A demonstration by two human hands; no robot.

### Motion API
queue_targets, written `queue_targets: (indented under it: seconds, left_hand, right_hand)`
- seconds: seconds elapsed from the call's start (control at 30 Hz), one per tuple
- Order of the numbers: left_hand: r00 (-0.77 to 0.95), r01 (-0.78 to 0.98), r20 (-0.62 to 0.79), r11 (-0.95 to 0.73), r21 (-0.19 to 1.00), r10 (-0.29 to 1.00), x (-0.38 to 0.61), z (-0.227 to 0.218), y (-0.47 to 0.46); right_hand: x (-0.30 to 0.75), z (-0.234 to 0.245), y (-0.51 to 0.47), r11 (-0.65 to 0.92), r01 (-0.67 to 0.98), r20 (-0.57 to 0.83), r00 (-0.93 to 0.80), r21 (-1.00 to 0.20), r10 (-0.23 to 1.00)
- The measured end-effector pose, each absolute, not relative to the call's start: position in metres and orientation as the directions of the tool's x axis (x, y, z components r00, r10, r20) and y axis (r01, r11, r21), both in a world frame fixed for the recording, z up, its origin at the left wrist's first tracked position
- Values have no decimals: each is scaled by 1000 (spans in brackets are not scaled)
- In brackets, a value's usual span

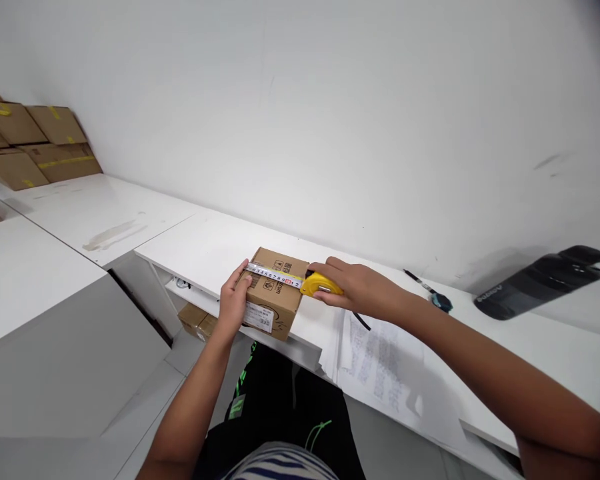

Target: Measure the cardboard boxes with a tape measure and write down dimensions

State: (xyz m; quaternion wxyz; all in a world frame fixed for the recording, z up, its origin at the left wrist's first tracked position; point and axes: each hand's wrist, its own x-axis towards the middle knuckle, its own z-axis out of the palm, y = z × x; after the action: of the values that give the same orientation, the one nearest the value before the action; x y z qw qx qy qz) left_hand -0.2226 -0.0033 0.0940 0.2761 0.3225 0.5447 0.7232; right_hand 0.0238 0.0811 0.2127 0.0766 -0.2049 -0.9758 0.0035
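Note:
A small brown cardboard box (263,301) with printed symbols and a white label sits on the white desk, close to its front edge. Across its top runs the white blade of a yellow tape measure (323,285), numbers facing up. My right hand (350,283) is closed around the tape measure's case at the box's right edge. At the left edge, my left hand (234,297) pinches the blade's end against the box, thumb on top. The hook at the blade's tip is hidden by the fingers. A black strap hangs below my right hand.
Handwritten papers (380,360) lie right of the box. Behind my right forearm are a teal-and-black tape measure (441,302) and a black bottle (540,283). Stacked cartons (63,160) stand far left. Another carton (197,320) is under the desk (200,237). A wall rises behind.

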Motion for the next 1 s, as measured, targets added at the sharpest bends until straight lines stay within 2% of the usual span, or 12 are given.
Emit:
queue_targets:
  seconds: [0.2,0.4,0.87,1.0]
  left_hand:
    - [-655,-20,179,-253,967,734,-222,97,-4]
    - [-655,-18,171,-242,970,736,-222,97,-4]
    - [-689,27,183,-228,973,701,-215,104,-4]
    - [-690,9,189,-253,968,699,-214,105,-3]
  right_hand:
    - [29,209,82,919,393,188,-902,-15,389]
    - [37,209,81,910,413,163,-896,-33,413]
    - [28,184,88,913,405,341,-866,46,367]
    - [30,180,89,924,370,375,-873,98,310]
